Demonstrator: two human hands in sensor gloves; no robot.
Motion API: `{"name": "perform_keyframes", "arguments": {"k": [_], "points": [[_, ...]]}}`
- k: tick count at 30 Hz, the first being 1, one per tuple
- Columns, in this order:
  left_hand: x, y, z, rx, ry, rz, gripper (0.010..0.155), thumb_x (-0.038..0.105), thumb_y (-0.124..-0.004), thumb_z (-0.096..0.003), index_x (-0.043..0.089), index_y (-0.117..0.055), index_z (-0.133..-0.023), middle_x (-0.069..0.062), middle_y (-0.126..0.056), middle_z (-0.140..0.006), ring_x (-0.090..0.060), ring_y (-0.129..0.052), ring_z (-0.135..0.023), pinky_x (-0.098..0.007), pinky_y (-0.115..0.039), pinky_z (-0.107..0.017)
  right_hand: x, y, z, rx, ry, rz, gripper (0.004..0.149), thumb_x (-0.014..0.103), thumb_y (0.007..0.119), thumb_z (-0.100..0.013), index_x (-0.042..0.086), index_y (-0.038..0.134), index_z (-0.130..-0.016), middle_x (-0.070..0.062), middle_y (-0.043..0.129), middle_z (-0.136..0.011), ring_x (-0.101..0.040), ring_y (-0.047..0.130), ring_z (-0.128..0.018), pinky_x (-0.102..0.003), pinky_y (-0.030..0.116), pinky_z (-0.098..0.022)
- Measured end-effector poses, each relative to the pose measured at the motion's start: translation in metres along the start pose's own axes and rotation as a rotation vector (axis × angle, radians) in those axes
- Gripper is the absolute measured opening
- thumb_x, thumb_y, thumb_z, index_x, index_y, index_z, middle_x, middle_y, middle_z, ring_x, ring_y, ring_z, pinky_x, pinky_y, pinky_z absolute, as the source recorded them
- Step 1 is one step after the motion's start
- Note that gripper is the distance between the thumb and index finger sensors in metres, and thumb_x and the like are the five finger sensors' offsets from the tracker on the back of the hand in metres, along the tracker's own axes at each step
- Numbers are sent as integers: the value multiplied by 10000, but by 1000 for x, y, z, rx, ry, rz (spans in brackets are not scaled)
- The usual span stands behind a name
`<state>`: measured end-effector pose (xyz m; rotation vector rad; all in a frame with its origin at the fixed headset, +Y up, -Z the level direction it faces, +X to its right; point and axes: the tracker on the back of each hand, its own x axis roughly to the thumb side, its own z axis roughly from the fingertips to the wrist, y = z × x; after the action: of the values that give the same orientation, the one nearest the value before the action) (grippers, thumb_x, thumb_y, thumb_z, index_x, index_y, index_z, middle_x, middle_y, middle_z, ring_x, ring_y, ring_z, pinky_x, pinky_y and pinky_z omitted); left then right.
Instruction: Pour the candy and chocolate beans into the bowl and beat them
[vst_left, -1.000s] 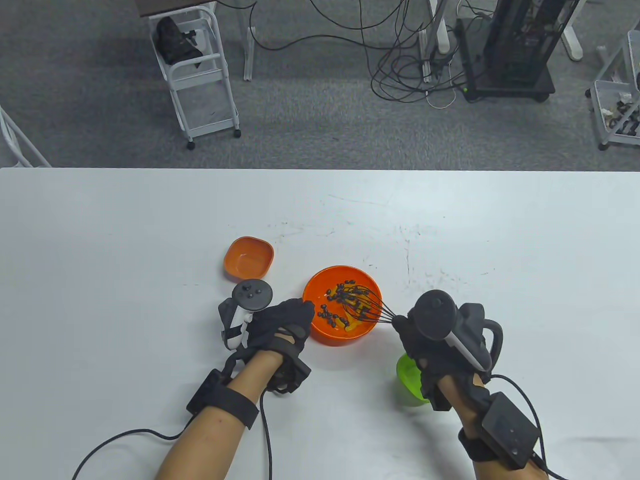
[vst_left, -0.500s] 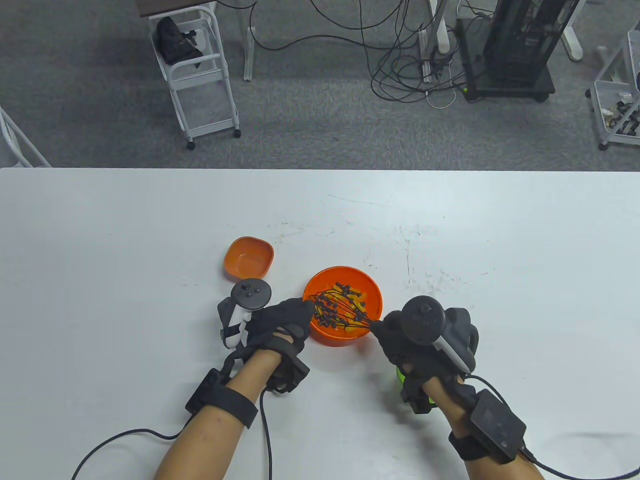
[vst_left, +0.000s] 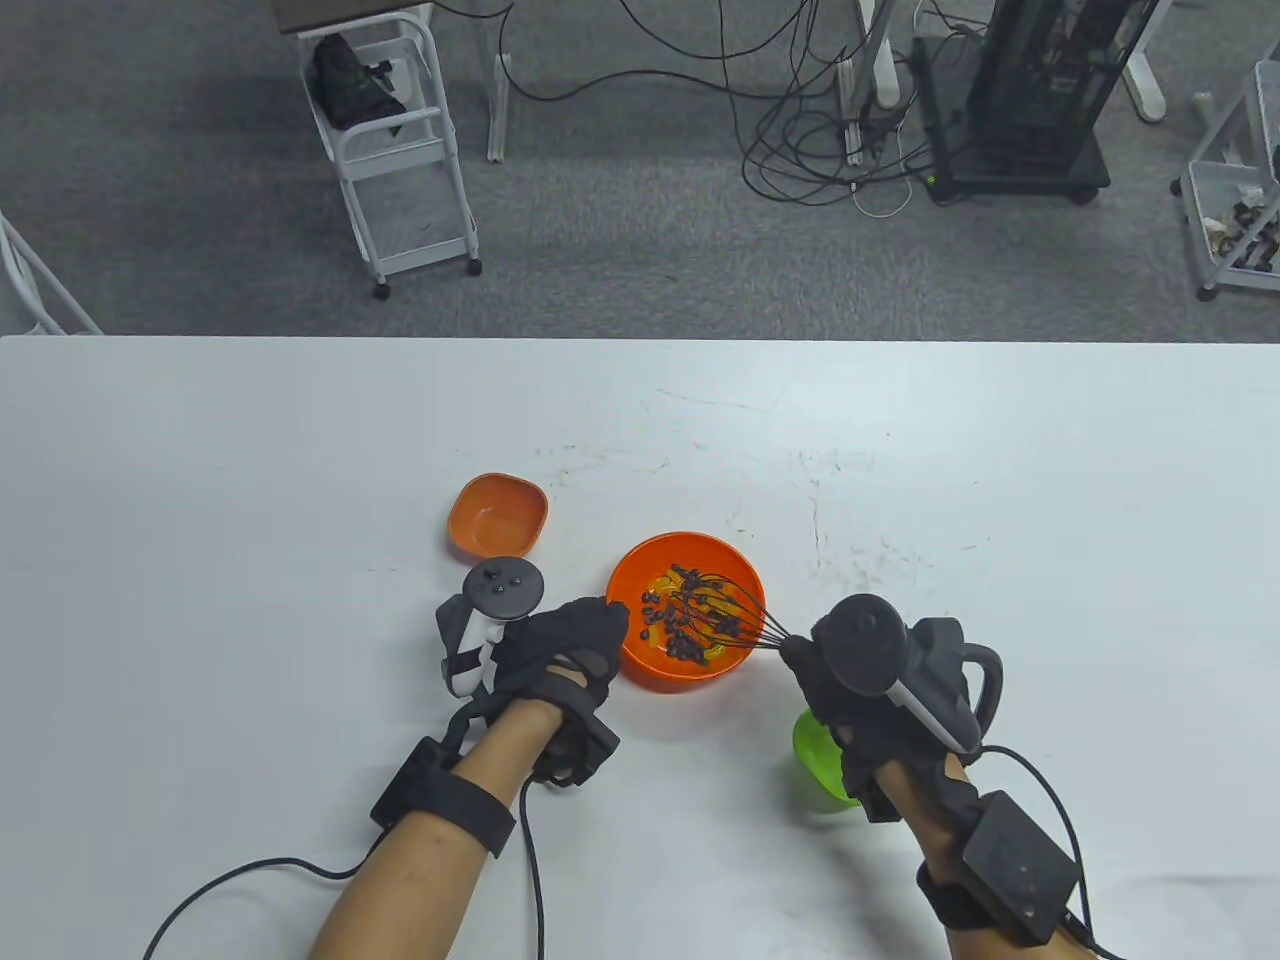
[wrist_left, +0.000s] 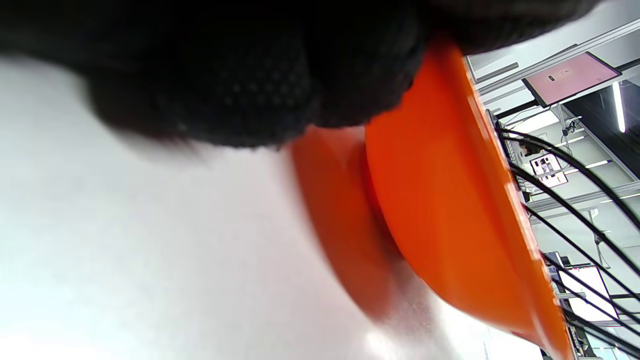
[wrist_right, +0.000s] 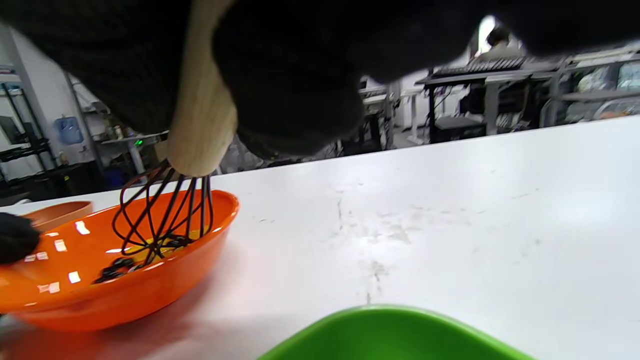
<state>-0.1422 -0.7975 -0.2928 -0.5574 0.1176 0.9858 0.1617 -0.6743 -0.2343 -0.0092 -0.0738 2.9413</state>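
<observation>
The orange bowl (vst_left: 686, 610) sits on the tabletop toward its near edge, holding the chocolate beans (vst_left: 672, 625). Your left hand (vst_left: 560, 645) presses against its left rim, probably to steady it; whether the fingers curl round the rim, you cannot tell. Your right hand (vst_left: 850, 680) grips the whisk (vst_left: 725, 615), which slants down-left, wires in the beans, for beating.

Orange bowl (vst_left: 640, 668), black whisk (vst_left: 725, 615), green dish (vst_left: 815, 755), white table (vst_left: 300, 450).
</observation>
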Motion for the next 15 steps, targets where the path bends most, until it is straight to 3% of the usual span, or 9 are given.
{"name": "perform_keyframes", "arguments": {"k": [2,7,15], "points": [[1,-1,0,-1,-2,-8,483,621,-678,-485,206,-855,-658,70,-996,-448,-196,-1008,-287,-348,-885,-156,1,10,-4,-18,10,-18,554,561,831,-445,114,964,-744,-18,1032,-325,-187,896,12,-400,890,-7],[-1,1,-1,-1,11,13,482,624,-671,-485,212,-849,-661,81,-996,-448,-181,-1014,-281,-337,-891,-151,4,28,-9,71,-1,-174,560,562,806,-454,108,958,-744,-16,1027,-321,-185,895,17,-399,889,2],[-1,0,-1,12,16,8,483,629,-669,-483,216,-847,-660,91,-995,-446,-172,-1016,-280,-331,-894,-151,14,8,1,173,-120,-93,543,559,832,-460,119,969,-748,-30,1031,-325,-203,896,7,-416,885,-13]]}}
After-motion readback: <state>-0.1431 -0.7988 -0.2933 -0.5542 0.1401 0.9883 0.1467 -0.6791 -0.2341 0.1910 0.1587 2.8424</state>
